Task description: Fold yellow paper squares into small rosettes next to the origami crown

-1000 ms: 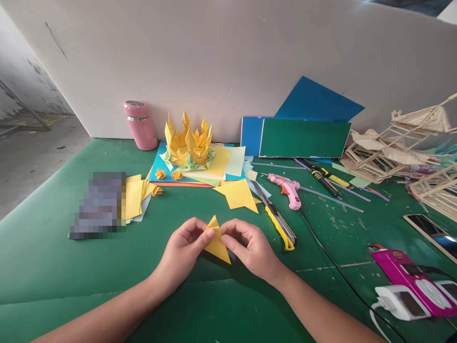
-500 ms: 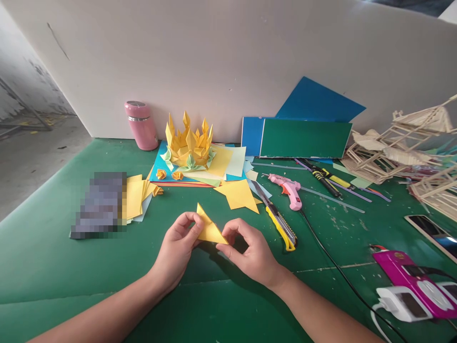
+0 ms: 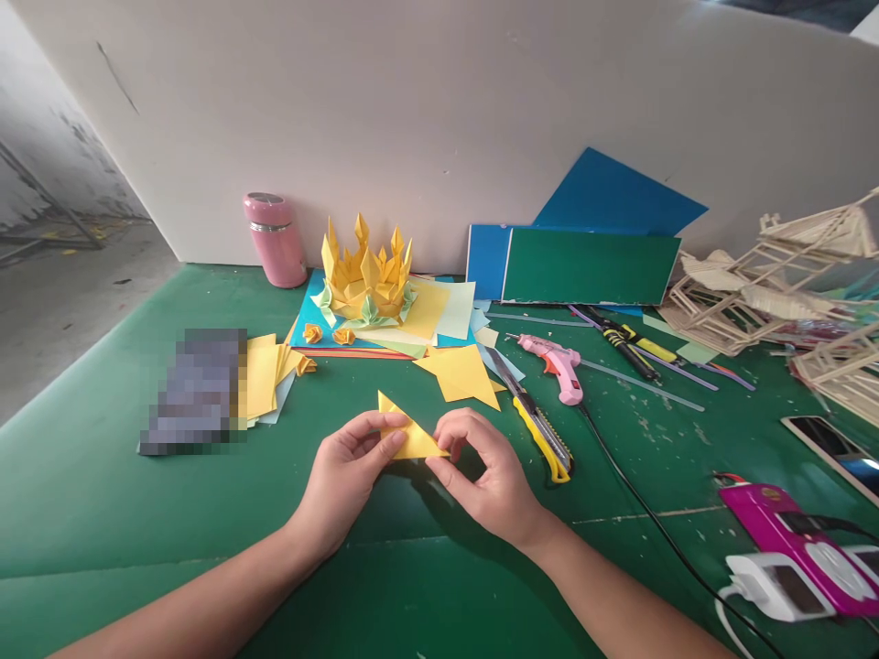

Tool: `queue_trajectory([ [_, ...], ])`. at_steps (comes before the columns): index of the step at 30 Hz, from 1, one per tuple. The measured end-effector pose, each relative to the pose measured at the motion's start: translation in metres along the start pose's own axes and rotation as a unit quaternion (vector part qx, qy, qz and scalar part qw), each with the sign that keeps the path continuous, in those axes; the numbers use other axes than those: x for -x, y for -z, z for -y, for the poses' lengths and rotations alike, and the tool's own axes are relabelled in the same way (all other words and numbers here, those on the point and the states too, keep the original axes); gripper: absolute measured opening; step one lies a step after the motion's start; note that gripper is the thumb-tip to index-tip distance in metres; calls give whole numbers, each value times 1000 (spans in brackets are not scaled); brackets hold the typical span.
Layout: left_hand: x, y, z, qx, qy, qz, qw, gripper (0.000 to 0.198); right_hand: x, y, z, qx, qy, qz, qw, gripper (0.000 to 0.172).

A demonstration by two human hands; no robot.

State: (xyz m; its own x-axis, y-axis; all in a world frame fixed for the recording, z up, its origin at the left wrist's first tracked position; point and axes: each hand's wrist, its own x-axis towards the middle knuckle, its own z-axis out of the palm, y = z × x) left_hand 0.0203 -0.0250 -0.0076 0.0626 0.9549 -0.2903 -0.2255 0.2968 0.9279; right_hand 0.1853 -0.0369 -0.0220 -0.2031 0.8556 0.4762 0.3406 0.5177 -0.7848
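A folded yellow paper triangle (image 3: pixel 409 434) is held just above the green table (image 3: pixel 103 513) between both hands. My left hand (image 3: pixel 347 476) pinches its left side with thumb and fingers. My right hand (image 3: pixel 491 476) pinches its right tip, fingers curled. Behind them a flat yellow paper piece (image 3: pixel 461 375) lies on the mat. A yellow origami crown (image 3: pixel 363 275) stands on a stack of coloured sheets (image 3: pixel 439 316).
A yellow utility knife (image 3: pixel 539 430) and pink glue gun (image 3: pixel 556 364) lie right of the hands, its black cord (image 3: pixel 638 499) running forward. Pink flask (image 3: pixel 276 240) at back left, yellow sheets (image 3: pixel 265 375) left, stick models (image 3: pixel 775 284) and pink power strip (image 3: pixel 789 540) right.
The yellow triangle was turned from pointing up and down to lying more sideways, its point now at upper left. Both hands shifted slightly with it and keep their pinch.
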Motion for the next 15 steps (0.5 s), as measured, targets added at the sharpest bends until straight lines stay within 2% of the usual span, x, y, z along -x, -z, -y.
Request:
queue_trajectory([
  [8,-2,3,4,-75,-76,-10,994,28,-1,0,0,-7,-15,27,1000,15],
  [15,-2,3,6,-102,-82,-2,991,29,-1,2,0,-14,-20,38,999,13],
])
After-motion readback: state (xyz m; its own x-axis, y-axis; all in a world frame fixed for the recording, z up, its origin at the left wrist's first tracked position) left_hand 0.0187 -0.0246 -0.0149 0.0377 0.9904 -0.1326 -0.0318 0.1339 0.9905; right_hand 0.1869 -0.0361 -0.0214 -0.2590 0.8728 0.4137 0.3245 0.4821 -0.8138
